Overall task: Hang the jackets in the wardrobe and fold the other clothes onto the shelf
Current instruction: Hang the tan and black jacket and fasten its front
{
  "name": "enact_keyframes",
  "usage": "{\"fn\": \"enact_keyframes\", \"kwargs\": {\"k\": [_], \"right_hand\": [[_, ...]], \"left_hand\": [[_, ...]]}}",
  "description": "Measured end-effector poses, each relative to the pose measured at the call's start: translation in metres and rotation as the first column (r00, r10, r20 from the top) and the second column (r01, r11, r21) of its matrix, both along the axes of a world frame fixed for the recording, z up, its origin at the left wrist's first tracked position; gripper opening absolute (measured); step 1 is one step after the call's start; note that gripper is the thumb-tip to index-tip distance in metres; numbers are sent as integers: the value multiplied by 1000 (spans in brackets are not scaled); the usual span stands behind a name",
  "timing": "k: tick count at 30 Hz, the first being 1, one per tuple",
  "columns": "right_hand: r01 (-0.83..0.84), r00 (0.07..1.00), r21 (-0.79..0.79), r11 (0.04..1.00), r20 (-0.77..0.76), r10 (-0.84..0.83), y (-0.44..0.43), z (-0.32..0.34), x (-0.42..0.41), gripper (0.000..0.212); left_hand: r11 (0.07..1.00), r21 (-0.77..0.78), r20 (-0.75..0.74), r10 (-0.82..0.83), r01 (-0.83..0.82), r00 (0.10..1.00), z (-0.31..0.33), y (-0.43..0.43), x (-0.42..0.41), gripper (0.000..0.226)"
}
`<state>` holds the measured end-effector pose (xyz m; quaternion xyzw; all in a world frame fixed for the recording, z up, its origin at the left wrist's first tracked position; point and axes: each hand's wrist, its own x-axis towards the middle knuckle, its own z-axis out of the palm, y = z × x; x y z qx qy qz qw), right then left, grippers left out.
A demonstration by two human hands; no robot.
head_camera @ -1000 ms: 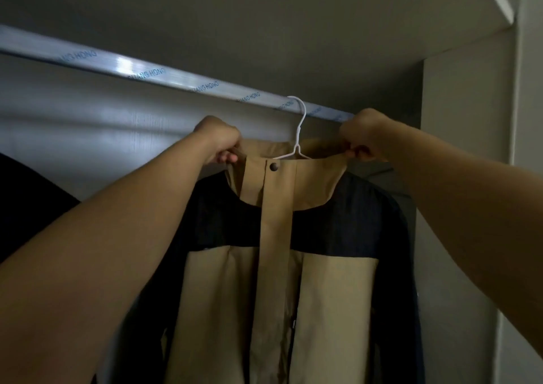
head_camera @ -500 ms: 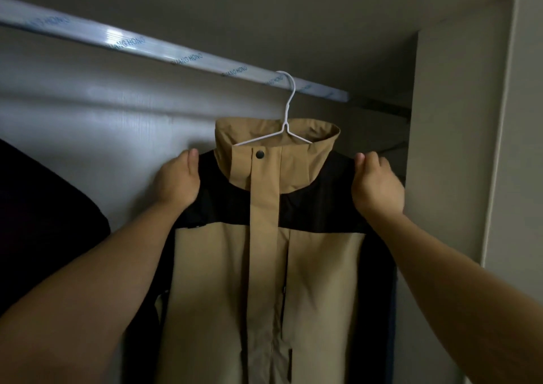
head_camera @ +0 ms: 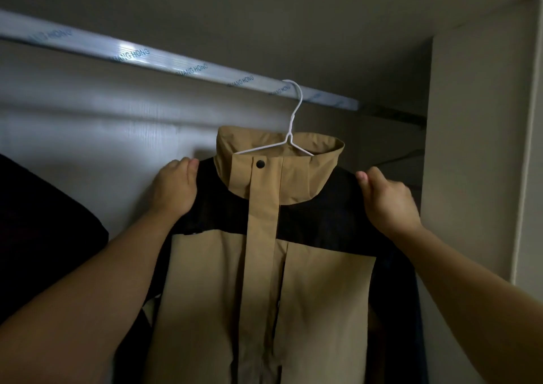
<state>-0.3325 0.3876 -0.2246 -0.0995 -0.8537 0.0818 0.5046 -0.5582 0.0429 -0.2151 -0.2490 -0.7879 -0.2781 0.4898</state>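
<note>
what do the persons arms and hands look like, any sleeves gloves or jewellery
Both arms are bare as far as the view shows: no sleeve covers the left forearm or the right forearm. The left hand and the right hand wear no gloves. No watch, bracelet or ring shows on either wrist or hand, though the light is dim.

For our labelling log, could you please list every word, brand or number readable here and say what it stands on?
"ANG HONG": blue print repeated along the film on the hanging rail; the letters before it are too blurred to read.
"HONG": the leftmost repeat on the same film; the rest of it is blurred.
No text shows on the jacket or the white hanger.
</note>
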Motion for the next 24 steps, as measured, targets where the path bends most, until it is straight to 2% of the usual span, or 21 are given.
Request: {"fn": "enact_keyframes", "kwargs": {"k": [4,7,10,13,17,21,24], "right_hand": [[29,1000,213,977,-7,-28,1,0,6,40],[57,997,272,961,-62,-42,-11,1,11,39],[38,993,321,946,-116,-1,-31,3,19,38],[-3,986,387,922,-155,68,-67,11,26,41],[12,986,413,911,-155,57,-122,17,31,49],[-2,989,425,905,-133,65,-167,15,31,50],[-9,991,404,915,-121,63,-186,10,31,47]], "left_hand": [[995,29,-71,96,-94,993,17,19,19,34],[998,60,-5,-27,28,1000,26,38,31,25],[995,94,55,-34,29,998,27,35,28,20],[962,266,79,-85,61,993,22,12,25,20],[881,474,211,-123,8,970,19,-27,26,19],[848,523,257,-60,-86,964,23,-72,27,21],[832,548,337,-120,-90,934,26,-91,31,18]]}}
